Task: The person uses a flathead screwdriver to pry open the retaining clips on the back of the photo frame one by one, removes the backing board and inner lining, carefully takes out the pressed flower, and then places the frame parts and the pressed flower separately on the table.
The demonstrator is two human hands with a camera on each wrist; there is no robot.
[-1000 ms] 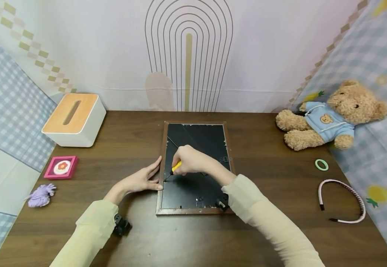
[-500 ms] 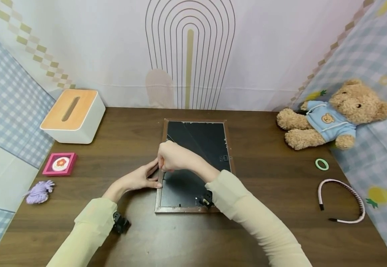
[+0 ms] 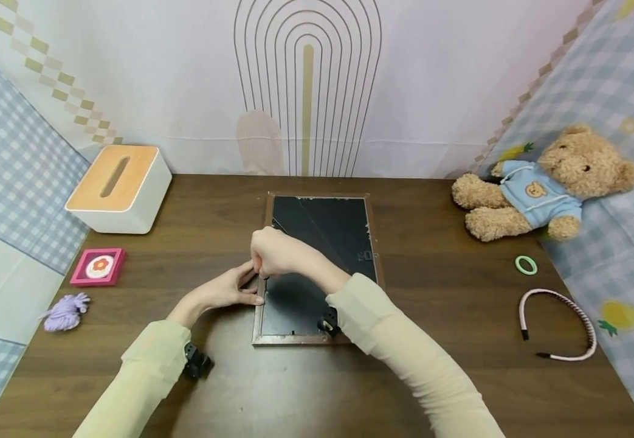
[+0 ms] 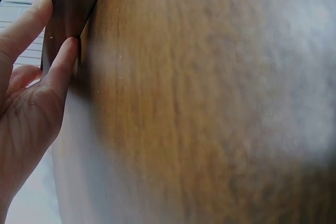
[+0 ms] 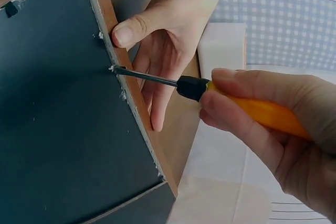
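On left edge of picture frame (image 3: 297, 304), left hand (image 3: 226, 292) is resting spread; right hand (image 3: 276, 252) is pinching yellow screwdriver (image 5: 262, 113).

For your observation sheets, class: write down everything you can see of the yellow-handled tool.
The yellow-handled tool looks like a screwdriver: an orange-yellow, plastic-looking handle, a black collar and a slim, straight, metal-looking shaft. The right hand grips the handle, covering part of it. The shaft reaches over the wooden-looking frame, its tip at the inner edge, beside the dark backing. The tip's exact shape is too small to tell.
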